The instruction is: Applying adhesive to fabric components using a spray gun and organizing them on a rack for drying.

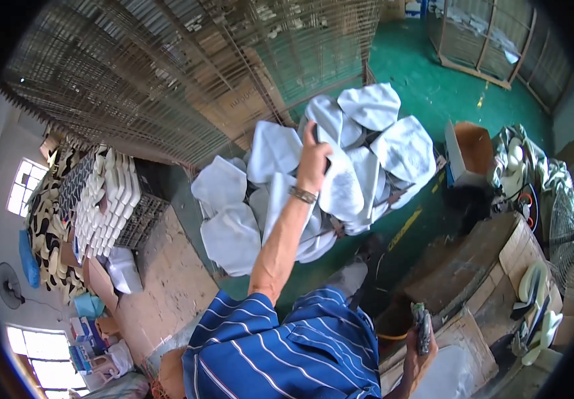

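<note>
My left hand (pixel 313 163) is stretched out over a heap of pale grey-white rounded pieces (pixel 403 151), some of them curved like shells. Its fingers are closed, with dark bits showing at both sides of the grip; what it holds I cannot make out. A curved pale piece (pixel 343 189) lies right beside this hand. Lower right, my right hand (pixel 421 359) is closed around a dark, shiny, stick-like thing (pixel 424 330) with a greenish top end. The heap's support is mostly hidden.
Beyond the heap stands a tall wire rack (pixel 167 73). White pieces are stacked on a crate (pixel 142 216) at left. An open cardboard box (pixel 469 153), a fan (pixel 569 216) and a cardboard-covered bench (pixel 463 272) stand at right. Green floor (pixel 413 63) shows at the back.
</note>
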### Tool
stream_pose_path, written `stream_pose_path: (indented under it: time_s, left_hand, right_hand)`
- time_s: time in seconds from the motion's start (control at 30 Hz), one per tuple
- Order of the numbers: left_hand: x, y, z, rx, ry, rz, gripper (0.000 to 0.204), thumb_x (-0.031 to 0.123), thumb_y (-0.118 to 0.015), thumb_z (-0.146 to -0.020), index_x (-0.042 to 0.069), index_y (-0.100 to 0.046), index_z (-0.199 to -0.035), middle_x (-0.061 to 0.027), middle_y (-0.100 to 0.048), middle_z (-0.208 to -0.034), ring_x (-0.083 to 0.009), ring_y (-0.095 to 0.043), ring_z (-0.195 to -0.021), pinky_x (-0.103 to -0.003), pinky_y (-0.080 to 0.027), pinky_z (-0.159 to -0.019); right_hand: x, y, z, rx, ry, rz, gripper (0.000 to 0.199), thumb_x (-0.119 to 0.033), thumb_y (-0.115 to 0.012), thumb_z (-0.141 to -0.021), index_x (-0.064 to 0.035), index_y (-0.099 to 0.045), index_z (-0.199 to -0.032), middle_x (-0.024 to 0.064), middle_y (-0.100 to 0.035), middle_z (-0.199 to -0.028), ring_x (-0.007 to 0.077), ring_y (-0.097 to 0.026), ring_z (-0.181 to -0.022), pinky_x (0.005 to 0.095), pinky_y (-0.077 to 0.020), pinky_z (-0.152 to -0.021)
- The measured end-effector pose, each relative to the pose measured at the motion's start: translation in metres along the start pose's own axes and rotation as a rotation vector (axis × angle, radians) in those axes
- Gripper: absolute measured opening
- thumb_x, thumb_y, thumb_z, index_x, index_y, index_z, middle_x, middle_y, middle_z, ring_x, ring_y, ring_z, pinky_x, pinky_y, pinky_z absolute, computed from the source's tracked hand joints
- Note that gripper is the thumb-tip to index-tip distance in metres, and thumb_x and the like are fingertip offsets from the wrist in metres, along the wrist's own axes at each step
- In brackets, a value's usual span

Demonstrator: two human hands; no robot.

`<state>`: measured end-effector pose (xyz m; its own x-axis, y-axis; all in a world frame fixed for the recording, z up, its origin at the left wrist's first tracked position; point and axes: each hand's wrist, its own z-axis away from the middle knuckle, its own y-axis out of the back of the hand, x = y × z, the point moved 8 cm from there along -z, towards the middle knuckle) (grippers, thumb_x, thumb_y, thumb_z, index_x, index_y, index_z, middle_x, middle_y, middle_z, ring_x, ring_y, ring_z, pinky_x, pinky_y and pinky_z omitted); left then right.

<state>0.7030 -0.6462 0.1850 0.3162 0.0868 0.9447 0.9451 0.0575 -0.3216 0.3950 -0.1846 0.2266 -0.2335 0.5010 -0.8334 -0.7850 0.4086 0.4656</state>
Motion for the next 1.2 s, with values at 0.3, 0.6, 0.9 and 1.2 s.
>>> stream_pose_path:
  time_s: [0.3, 0.6, 0.9, 1.2]
  left_hand:
    - [0.213, 0.062, -0.129, 0.004, -0.150, 0.025, 0.094, -0.004, -0.050, -0.078, 0.009, -0.022, -0.166, -0.0013, -0.056, -0.092, -0.0173, -0.058, -0.081, -0.036, -0.054, -0.084]
    - [0.331, 0.115, -0.244, 0.110, -0.214, -0.027, 0.068, -0.003, -0.055, -0.068, 0.000, -0.054, -0.136, 0.0022, -0.042, -0.071, -0.0140, -0.042, -0.066, -0.031, -0.040, -0.064]
    - [0.330, 0.129, -0.232, 0.102, -0.099, -0.166, 0.025, 0.003, -0.058, -0.068, 0.015, -0.039, -0.057, 0.0042, -0.037, -0.064, -0.0140, -0.036, -0.062, -0.032, -0.031, -0.060]
    - [0.214, 0.096, -0.024, 0.109, 0.164, -0.011, 0.095, 0.002, -0.053, -0.079, 0.003, -0.017, -0.167, 0.0074, -0.043, -0.077, -0.0060, -0.042, -0.069, -0.024, -0.041, -0.066]
  right_hand:
    - [0.007, -0.016, 0.003, -0.028, -0.045, -0.130, 0.048, -0.017, -0.070, -0.090, -0.0001, -0.067, -0.135, 0.0094, -0.070, -0.101, 0.0172, -0.061, -0.092, 0.0322, -0.0487, -0.083]
    - [-0.023, -0.032, -0.041, -0.055, 0.004, -0.087, 0.048, -0.017, -0.069, -0.092, -0.0020, -0.065, -0.138, 0.0152, -0.073, -0.113, 0.0264, -0.067, -0.101, 0.0358, -0.0530, -0.092]
    - [-0.018, -0.042, -0.046, -0.089, 0.006, -0.106, 0.049, -0.014, -0.067, -0.090, -0.0019, -0.065, -0.138, 0.0143, -0.074, -0.112, 0.0268, -0.068, -0.099, 0.0366, -0.0535, -0.092]
    - [0.029, -0.035, -0.020, -0.098, -0.013, -0.067, 0.053, -0.006, -0.064, -0.088, -0.0026, -0.063, -0.141, 0.0120, -0.073, -0.116, 0.0215, -0.067, -0.104, 0.0341, -0.0504, -0.096]
